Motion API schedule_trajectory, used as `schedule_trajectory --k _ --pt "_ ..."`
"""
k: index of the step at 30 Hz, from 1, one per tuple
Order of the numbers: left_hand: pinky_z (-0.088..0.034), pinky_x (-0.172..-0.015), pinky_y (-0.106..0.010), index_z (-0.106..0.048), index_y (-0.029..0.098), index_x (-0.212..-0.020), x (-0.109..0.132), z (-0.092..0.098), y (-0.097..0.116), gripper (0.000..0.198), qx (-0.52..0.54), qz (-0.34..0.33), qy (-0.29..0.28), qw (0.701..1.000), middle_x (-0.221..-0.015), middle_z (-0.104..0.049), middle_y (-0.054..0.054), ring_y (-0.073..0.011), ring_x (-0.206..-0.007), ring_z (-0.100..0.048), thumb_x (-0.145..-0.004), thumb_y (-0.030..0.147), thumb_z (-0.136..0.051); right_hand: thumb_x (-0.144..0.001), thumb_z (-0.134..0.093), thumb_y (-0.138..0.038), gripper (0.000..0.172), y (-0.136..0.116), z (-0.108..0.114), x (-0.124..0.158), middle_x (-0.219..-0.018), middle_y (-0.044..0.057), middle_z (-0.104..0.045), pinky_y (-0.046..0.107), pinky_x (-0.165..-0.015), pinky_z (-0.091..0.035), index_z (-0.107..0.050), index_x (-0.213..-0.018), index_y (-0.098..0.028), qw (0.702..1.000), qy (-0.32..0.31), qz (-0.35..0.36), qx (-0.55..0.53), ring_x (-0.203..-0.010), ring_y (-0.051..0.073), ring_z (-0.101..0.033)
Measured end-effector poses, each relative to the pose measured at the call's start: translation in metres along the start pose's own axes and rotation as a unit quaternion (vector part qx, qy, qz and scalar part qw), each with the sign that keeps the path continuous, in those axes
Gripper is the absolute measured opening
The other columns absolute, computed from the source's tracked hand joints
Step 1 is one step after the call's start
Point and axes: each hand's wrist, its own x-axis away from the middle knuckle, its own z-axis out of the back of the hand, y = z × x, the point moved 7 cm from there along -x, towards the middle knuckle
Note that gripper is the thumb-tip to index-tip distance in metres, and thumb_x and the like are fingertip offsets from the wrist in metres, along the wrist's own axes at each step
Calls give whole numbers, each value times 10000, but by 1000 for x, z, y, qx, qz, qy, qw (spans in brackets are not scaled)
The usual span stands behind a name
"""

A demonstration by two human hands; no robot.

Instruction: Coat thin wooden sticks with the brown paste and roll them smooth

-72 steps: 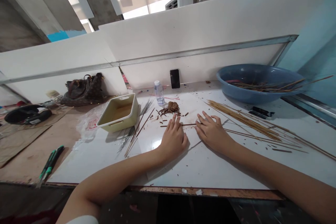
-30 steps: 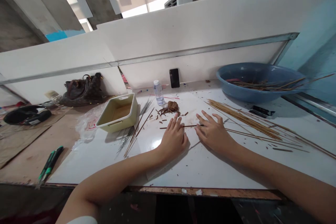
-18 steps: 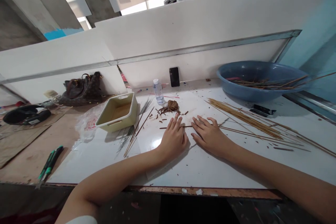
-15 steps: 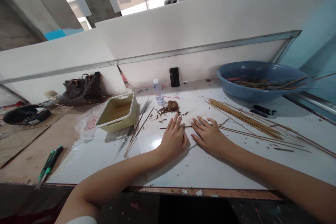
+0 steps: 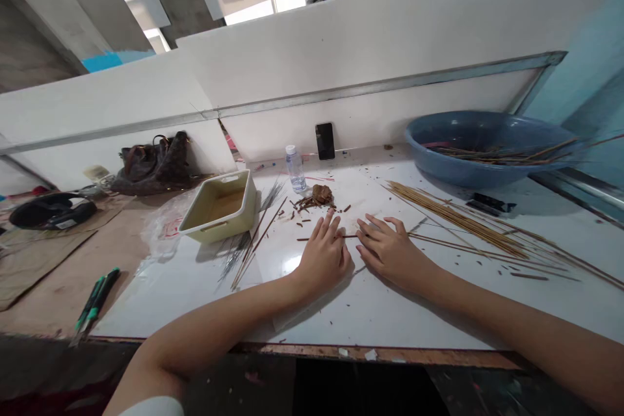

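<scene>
Two bare hands, left hand (image 5: pixel 324 261) and right hand (image 5: pixel 390 252), lie spread flat over a thin brown stick (image 5: pixel 306 238) on the white desk (image 5: pixel 375 318), chopped bits (image 5: pixel 305 203) above at centre, a long stick bundle (image 5: pixel 458 224) still whole at right.

the left hand (image 5: pixel 322 261) and right hand (image 5: pixel 391 255) lie palm down, fingers spread, just apart, forearms angled inward.

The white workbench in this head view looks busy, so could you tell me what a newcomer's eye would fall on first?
The large blue basin at the back right of the white workbench stands out first, with thin wooden sticks lying in it. Next come the left hand and right hand, spread flat mid-bench by a thin brown stick. A cream rectangular tray sits to their left.
</scene>
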Motion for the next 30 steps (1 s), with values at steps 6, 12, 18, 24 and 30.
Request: schedule_trajectory --k 6,12,18,24,30 --pt "-390 -1374 -644 -667 33 -1426 0 -2 -2 438 -23 14 -2 1000 -1694 -533 -288 -437 -1740 -242 -1054 229 -544 -1186 -467 -383 466 1 -4 0 -1655 175 -636 598 -1208 -308 -708 -1509 -148 999 -8 -18 40 -1590 417 -514" --pt "-402 -1376 -602 -679 35 -1435 2 -2 1 444 -33 -9 0 999 -1661 -579 -276 -400 -1736 -278 -1077 241 -515 -1199 -434 -412 469 -1 -5 1 -1668 157 -628 581 -1249 -282 -738 -1466 -174 999 -3 -13 33 -1617 378 -489" --pt "-405 -1359 -654 -622 33 -1527 2 -6 -6 524 -31 33 -15 999 -1727 -511 -274 -428 -1744 -230 -1071 273 -529 -1188 -453 -463 562 7 -13 1 -1713 202 -562 597 -1219 -323 -633 -1607 -134 996 -39 -47 65 -1640 433 -438" --pt "-362 -1398 -575 -669 23 -1473 3 -4 2 485 -50 -5 -7 999 -1717 -529 -266 -366 -1751 -234 -1084 261 -502 -1196 -429 -403 477 0 -3 -1 -1692 162 -602 573 -1257 -301 -762 -1448 -172 999 -20 -13 39 -1642 378 -453" --pt "-421 -1355 -618 -649 -15 -1490 1 -5 -6 521 -43 27 -13 999 -1653 -588 -293 -424 -1721 -299 -1088 284 -508 -1186 -440 -461 571 9 -14 1 -1712 207 -558 592 -1186 -386 -641 -1602 -125 996 -31 -45 77 -1631 450 -451"
